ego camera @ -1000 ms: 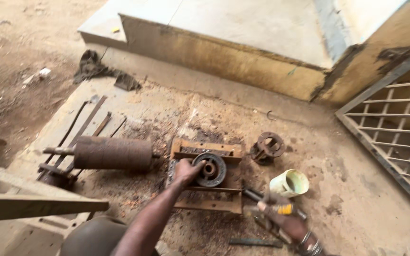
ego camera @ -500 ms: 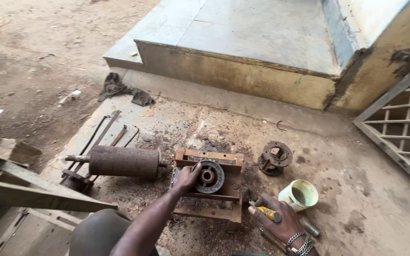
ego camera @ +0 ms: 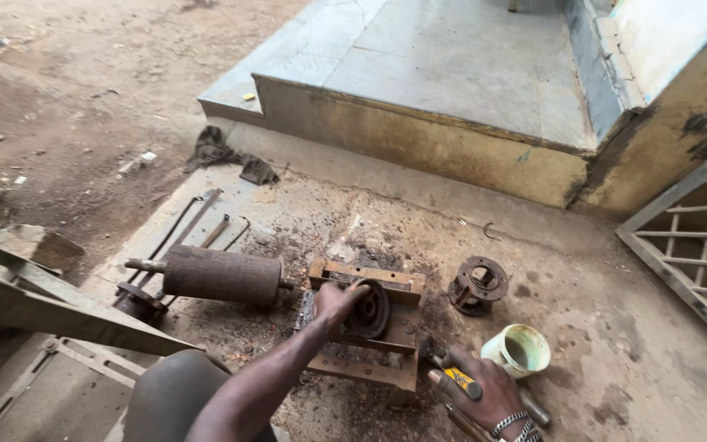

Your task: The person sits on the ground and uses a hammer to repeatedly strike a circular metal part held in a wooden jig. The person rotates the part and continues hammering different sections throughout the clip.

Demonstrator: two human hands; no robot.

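Landmark: the rusty rectangular metal frame (ego camera: 367, 331) lying flat on the stained concrete floor (ego camera: 599, 327); every place below is given from it.
Far left of the frame: a dull green angle-iron bar (ego camera: 51, 315) slants across the edge of view.
Left of the frame: a rusty ribbed cylindrical roller (ego camera: 221, 277) with a stub shaft at each end lies on its side, its right end just beside the frame; thin dark metal rods (ego camera: 186, 229) lie behind it.
Behind-left of the frame: a crumpled dark rag (ego camera: 227, 157) sits at the foot of the pale concrete step (ego camera: 419, 143).
On the frame: a dark round pulley wheel (ego camera: 369, 310) stands within it, tilted on edge.
Left hand (ego camera: 335, 303): fingers curled over the wheel's upper left rim, clasping it.
Right of the frame, further back: a rusty round flanged hub (ego camera: 477, 284), apart from everything.
Right of the frame, nearer: a pale green plastic cup (ego camera: 518, 350), upright and open-topped.
Right hand (ego camera: 478, 393): at the frame's near right corner, just beside the cup, fingers wrapped tight around a yellow-handled tool (ego camera: 457, 380).
Far right: a pale metal grille (ego camera: 701, 245) leaning upright.
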